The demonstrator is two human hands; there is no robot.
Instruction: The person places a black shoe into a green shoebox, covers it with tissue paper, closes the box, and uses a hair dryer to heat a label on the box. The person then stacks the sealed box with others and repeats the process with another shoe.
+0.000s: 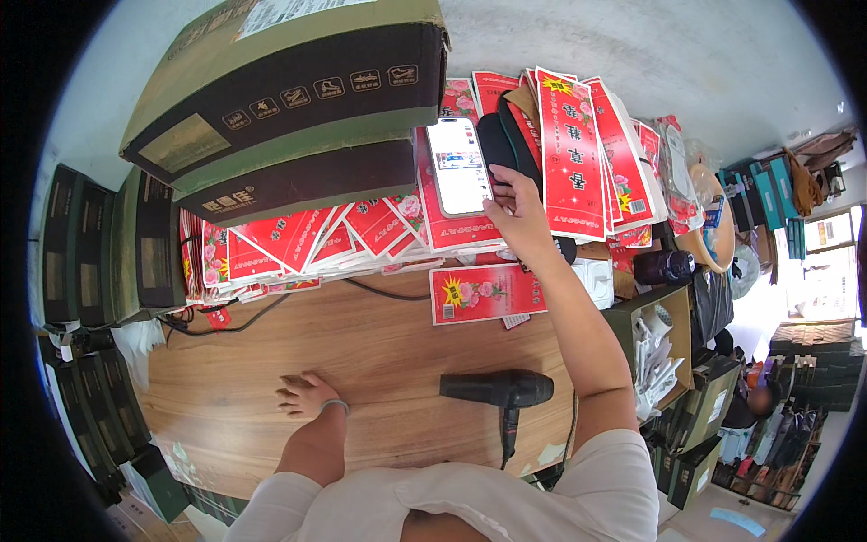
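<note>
A white-framed smartphone [461,172] with a lit screen lies on red printed packets, beside a stack of boxes. My right hand [522,212] reaches over to its lower right edge. The thumb and index finger are apart there, at the rim of the phone, and I see no grip around it. My left hand [307,396] rests flat on the wooden table [379,343] with its fingers spread, holding nothing. A black hair dryer [497,388] lies on the table between my two forearms, its handle toward me.
Dark green shoeboxes [298,99] are stacked at the back left. Piles of red packets [569,144] line the far side, with black insoles [501,144] among them. One packet [488,292] lies nearer. At right stands an open carton [664,352] of white items. A black cable [244,318] crosses the table.
</note>
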